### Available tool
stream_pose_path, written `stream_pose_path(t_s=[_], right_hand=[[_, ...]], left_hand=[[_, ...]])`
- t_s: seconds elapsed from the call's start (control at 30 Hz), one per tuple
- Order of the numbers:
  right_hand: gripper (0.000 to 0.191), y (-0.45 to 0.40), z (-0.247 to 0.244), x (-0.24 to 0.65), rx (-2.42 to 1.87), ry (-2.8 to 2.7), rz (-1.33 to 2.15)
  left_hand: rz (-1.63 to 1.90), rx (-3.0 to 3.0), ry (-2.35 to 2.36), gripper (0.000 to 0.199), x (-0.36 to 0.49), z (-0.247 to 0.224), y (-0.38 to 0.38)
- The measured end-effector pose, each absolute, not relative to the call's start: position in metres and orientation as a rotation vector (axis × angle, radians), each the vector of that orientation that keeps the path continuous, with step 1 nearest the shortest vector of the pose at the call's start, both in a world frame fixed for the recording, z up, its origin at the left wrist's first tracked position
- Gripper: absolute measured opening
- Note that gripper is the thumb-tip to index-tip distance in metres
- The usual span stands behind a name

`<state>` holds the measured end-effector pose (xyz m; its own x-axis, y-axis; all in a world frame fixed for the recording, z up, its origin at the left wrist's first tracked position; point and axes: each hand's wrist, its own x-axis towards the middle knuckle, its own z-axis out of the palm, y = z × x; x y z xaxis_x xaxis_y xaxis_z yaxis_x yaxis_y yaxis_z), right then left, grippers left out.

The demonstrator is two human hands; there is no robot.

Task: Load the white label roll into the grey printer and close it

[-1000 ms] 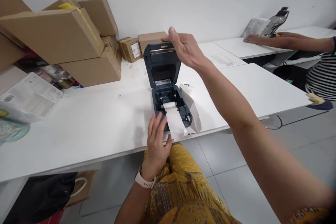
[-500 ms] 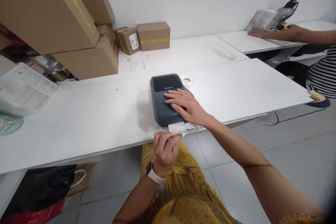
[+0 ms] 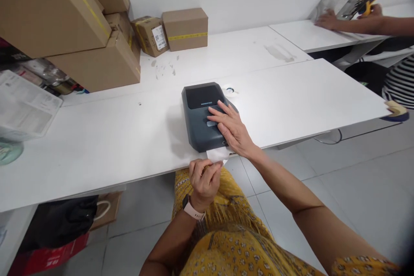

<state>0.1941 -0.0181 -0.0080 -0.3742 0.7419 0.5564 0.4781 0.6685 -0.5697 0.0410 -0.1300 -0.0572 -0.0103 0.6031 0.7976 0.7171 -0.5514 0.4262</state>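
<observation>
A dark blue-grey label printer (image 3: 200, 131) stands at the front edge of the white table, its black top panel facing up. From its front slot comes a white paper label (image 3: 217, 154). My left hand (image 3: 204, 181) pinches the label's end just in front of the slot, with a watch on the wrist. My right hand (image 3: 234, 129) lies across the right side of the printer's top, fingers spread and stretched out. Behind the printer's right corner lies a small roll of white labels or tape (image 3: 230, 90), partly hidden.
Large cardboard boxes (image 3: 93, 62) are stacked at the left, with two smaller taped boxes (image 3: 186, 30) by the wall. A clear plastic package (image 3: 26, 105) lies at the far left. At the far right, another person's hand (image 3: 327, 20) rests beside a tape dispenser.
My right hand's fingers have spread and shifted right on the printer, uncovering a small button area. My left hand still pinches the label. The view has tilted down slightly.
</observation>
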Motion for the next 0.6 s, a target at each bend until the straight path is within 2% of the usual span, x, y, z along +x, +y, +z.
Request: stream_pose_path(t_s=[0.37,0.6], right_hand=[[0.042,-0.022,-0.023,0.199,-0.875,-1.911,0.489],[0.042,-0.021,-0.022,0.201,-0.877,-1.908,0.508]], left_hand=[[-1.577,-2.085,-1.438,0.01,0.044,-0.059,-0.136],[-1.498,-2.124,-1.424,0.016,0.041,-0.061,-0.14]])
